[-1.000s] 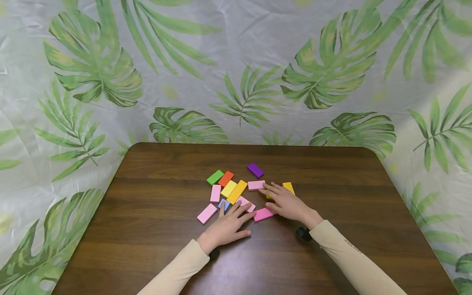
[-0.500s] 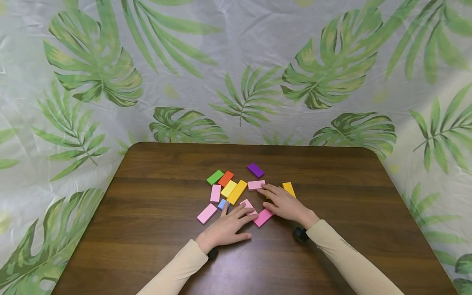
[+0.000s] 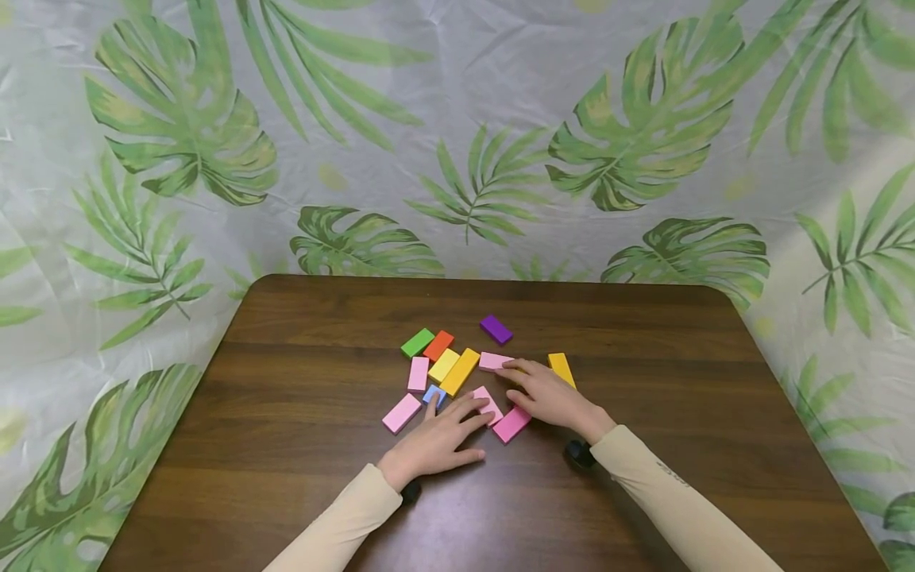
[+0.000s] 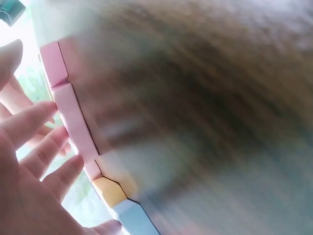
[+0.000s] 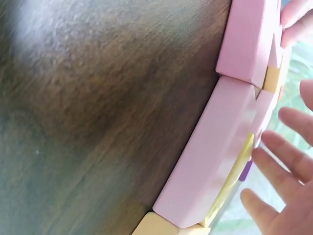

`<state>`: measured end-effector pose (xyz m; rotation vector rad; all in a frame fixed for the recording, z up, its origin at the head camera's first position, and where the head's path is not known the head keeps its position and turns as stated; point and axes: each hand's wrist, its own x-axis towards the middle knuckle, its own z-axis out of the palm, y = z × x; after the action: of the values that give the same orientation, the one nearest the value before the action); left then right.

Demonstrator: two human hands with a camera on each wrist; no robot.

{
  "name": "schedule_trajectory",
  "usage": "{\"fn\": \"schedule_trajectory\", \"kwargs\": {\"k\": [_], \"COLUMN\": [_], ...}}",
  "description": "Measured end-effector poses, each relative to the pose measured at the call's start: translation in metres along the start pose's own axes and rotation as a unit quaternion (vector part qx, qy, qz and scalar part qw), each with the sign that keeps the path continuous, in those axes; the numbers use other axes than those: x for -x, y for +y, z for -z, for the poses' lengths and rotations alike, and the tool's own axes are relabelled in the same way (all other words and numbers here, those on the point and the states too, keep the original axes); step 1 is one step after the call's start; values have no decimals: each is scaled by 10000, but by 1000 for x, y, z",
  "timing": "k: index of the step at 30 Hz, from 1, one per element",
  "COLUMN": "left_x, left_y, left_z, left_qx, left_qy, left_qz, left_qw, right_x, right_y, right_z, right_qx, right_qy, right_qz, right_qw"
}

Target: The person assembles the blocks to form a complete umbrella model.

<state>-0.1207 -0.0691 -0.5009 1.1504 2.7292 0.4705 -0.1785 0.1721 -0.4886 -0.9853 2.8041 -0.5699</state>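
My left hand (image 3: 431, 446) lies over the blocks with fingers spread. Its middle fingers touch a light pink block (image 3: 484, 392), and another fingertip rests on a blue block (image 3: 431, 391). In the left wrist view, the fingertips lie along the pink block (image 4: 76, 117). My right hand (image 3: 554, 396), fingers extended, has its fingertips at a pink block (image 3: 492, 361) and its thumb at a deeper pink block (image 3: 511, 426). The right wrist view shows a pale pink block (image 5: 205, 156) and a yellow block (image 5: 230, 181) near that hand, which hides them in the head view.
Left of the hands lie green (image 3: 417, 342), red (image 3: 438, 345), yellow (image 3: 444, 365), orange-yellow (image 3: 460, 372) and two pink blocks (image 3: 402, 413). A purple block (image 3: 496, 329) sits farther back, another orange-yellow block (image 3: 561, 369) to the right. Leaf-patterned cloth (image 3: 472, 191) hangs behind the wooden table (image 3: 286, 445).
The light pink block under my left fingers has turned and slid right. The deeper pink block has swung to a diagonal beside it. My right hand has shifted slightly left.
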Motion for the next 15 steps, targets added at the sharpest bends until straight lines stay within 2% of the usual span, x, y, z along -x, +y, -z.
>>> {"fn": "schedule_trajectory", "kwargs": {"k": [7,15], "left_x": [-2,-3], "left_y": [-1,1], "left_z": [-2,0], "left_qx": [-178,-179], "left_qy": [-30,-56], "left_qz": [-261,-327], "left_qw": [9995,9993], "right_x": [-1,-2], "right_y": [4,1], "right_z": [1,-1], "right_qx": [-34,67], "right_qy": [71,51], "right_qz": [112,97], "right_qw": [9999,9999]}}
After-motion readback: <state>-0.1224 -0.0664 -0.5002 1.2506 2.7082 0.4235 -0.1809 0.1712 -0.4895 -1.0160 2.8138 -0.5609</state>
